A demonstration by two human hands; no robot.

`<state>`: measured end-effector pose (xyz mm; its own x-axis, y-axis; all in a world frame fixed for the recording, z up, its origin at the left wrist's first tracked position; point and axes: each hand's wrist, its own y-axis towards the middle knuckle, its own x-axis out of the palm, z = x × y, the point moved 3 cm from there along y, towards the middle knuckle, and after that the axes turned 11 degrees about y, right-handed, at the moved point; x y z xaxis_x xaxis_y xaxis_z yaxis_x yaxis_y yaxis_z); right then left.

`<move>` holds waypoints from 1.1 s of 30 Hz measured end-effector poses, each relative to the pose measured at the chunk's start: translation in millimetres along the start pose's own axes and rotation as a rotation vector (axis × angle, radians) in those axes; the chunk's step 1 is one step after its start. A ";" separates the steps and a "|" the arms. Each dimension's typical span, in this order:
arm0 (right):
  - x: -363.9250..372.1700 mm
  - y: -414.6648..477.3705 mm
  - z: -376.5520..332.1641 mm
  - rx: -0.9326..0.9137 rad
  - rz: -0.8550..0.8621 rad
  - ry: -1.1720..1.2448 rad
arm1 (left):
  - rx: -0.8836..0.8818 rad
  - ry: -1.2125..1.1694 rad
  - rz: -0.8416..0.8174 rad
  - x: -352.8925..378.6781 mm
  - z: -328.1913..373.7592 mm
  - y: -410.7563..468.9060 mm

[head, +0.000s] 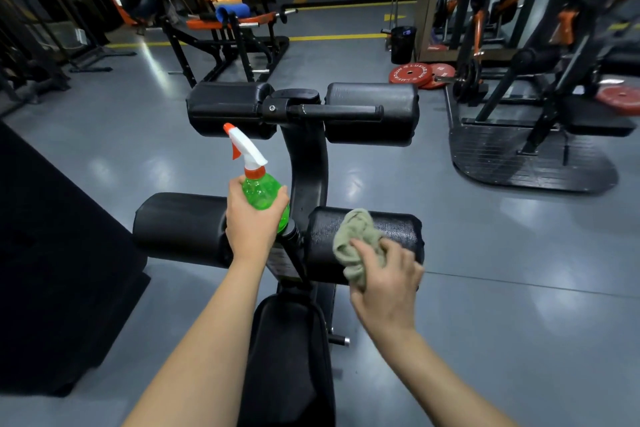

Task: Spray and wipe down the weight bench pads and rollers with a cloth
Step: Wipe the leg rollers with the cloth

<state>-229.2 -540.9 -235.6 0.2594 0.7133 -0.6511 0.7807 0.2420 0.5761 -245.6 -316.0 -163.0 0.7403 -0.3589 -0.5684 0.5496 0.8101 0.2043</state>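
Beyond seat pad (287, 357), left hand (251, 222) grips spray bottle (261, 189), right hand (384, 288) bunches cloth (356, 243) on roller (398, 229); plate (410, 74) lettering blurred.

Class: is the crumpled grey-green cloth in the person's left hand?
No, the right hand holds the crumpled grey-green cloth against a black padded roller; the left hand grips a green plastic spray bottle.

Both bare forearms reach forward from the near edge. The left hand (254, 218) is curled round a spray bottle (262, 192), held upright — the right hand (384, 282), knuckles up, grips a bunched cloth (358, 237) just to its right.
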 end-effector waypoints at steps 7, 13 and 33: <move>-10.4 59.6 40.4 0.149 0.082 -0.127 | 0.020 -0.020 -0.036 -3.6 -3.8 -3.1; -3.9 96.4 24.4 0.427 -0.168 -0.100 | 0.011 -0.019 -0.019 -6.1 -6.7 -6.7; 10.2 79.7 -15.0 0.234 -0.176 -0.154 | -0.018 -0.042 -0.002 -8.3 -8.6 -7.4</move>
<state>-172.8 -504.6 -189.0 0.1777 0.5616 -0.8081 0.9262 0.1821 0.3302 -259.2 -315.0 -166.7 0.7551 -0.3793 -0.5347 0.5444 0.8173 0.1891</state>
